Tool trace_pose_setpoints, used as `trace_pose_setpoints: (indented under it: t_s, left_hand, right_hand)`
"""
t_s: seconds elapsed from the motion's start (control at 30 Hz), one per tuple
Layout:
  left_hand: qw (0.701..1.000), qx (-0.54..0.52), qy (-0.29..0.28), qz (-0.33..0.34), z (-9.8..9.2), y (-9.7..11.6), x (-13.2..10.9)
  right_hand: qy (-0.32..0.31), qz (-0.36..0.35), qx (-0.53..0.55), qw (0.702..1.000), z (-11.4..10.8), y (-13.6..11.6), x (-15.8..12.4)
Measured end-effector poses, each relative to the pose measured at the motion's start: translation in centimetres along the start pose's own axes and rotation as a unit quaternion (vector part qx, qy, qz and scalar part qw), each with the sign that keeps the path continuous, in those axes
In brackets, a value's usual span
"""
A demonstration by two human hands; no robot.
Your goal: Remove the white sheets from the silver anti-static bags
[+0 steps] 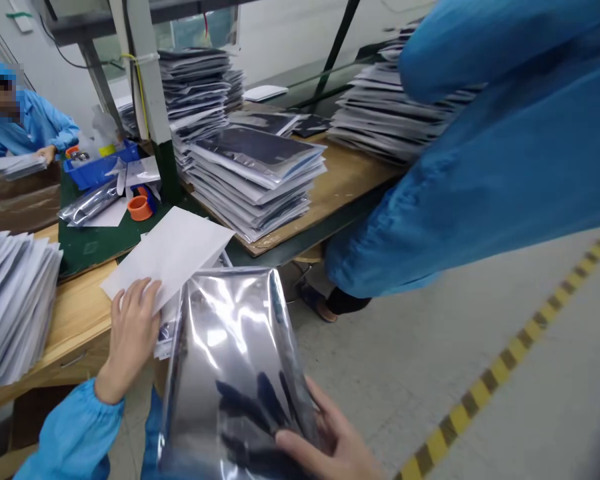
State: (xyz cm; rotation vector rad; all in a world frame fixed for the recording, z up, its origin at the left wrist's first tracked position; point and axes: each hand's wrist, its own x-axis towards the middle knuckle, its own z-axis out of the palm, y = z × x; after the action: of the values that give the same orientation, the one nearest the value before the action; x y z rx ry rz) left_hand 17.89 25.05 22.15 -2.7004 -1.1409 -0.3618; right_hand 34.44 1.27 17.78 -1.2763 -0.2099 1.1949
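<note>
At nine o'clock of the view a fanned stack of sheets [10, 300] overhangs the wooden bench [75, 313]; beyond it, at ten o'clock, a co-worker's hand [47, 154] rests on another pile, with a blue tray [97, 168] and an orange tape roll [139, 207] on the green mat [95, 243]. My left hand [130, 337], at seven o'clock, lies flat with fingers spread and pressed on the near corner of a white sheet [173, 257], which sits on a small pile at the bench edge; it pins the sheet and does not yet grip it. At six o'clock I hold a silver anti-static bag [230, 360] tilted toward me, its upper edge touching the sheet's near edge; whether that end is the open mouth I cannot tell. My right hand [330, 443], at five o'clock, is clamped on the bag's lower right corner, thumb on top and fingers behind the film. I judge the step in hand to be pairing sheet and bag; the next move calls for pinching the sheet free of the pile and lining it up with the bag's end without creasing it. At twelve o'clock stand stacks of filled bags [257, 180]; at two o'clock a person in a blue smock [480, 167] leans over the far stacks [380, 113].
</note>
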Motion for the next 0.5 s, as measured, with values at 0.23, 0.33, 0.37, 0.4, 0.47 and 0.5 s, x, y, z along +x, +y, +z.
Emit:
trace_pose_setpoints:
  t_s: [0.23, 0.33, 0.37, 0.4, 0.47, 0.5]
  left_hand:
    - [0.979, -0.080, 0.033, -0.184, 0.9, -0.1, -5.7]
    - [0.964, -0.129, 0.004, -0.232, 0.5, 0.4, -6.9]
    - [0.956, -0.157, 0.013, -0.248, 0.4, 0.7, -7.1]
    - [0.944, -0.192, 0.032, -0.266, 0.4, 0.9, -7.3]
    - [0.907, -0.280, 0.073, -0.306, 0.5, 1.6, -7.5]
    - [0.884, -0.328, 0.092, -0.322, 0.5, 2.0, -7.5]
  right_hand:
    - [-0.044, -0.064, 0.032, 0.996, 3.5, -1.4, 5.5]
    - [-0.053, -0.064, 0.034, 0.996, 4.9, -0.8, 6.1]
    - [-0.054, -0.060, 0.035, 0.996, 5.2, -0.5, 6.1]
    - [-0.050, -0.058, 0.036, 0.996, 5.5, -0.3, 6.1]
    - [-0.037, -0.056, 0.039, 0.997, 5.9, 0.0, 6.0]
    - [-0.032, -0.056, 0.039, 0.997, 6.1, 0.1, 5.9]
